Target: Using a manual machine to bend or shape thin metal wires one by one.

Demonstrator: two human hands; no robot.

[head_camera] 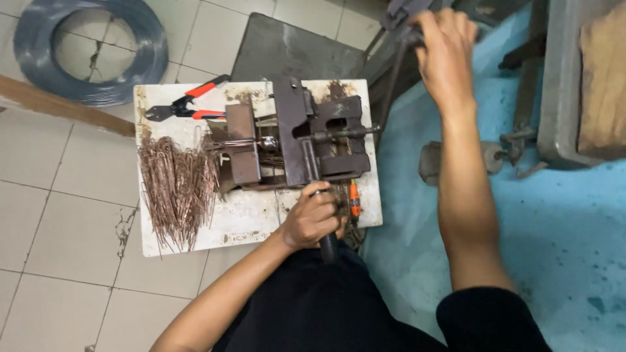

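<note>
Bending jig lever (pixel 312 163) in left hand (pixel 313 218)

Wire coil (pixel 91 52) on tiled floor; red-handled pliers (pixel 186 103); bent wire pile (pixel 177 189).

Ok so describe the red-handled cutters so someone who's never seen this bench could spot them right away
Start at the white square board on the tiled floor, which carries a dark rusty metal jig. Go to the board's far left corner, above the pile of bent brown wire pieces. The cutters lie there alone, untouched by either hand, the only tool with bright red handles and black jaws.
</note>
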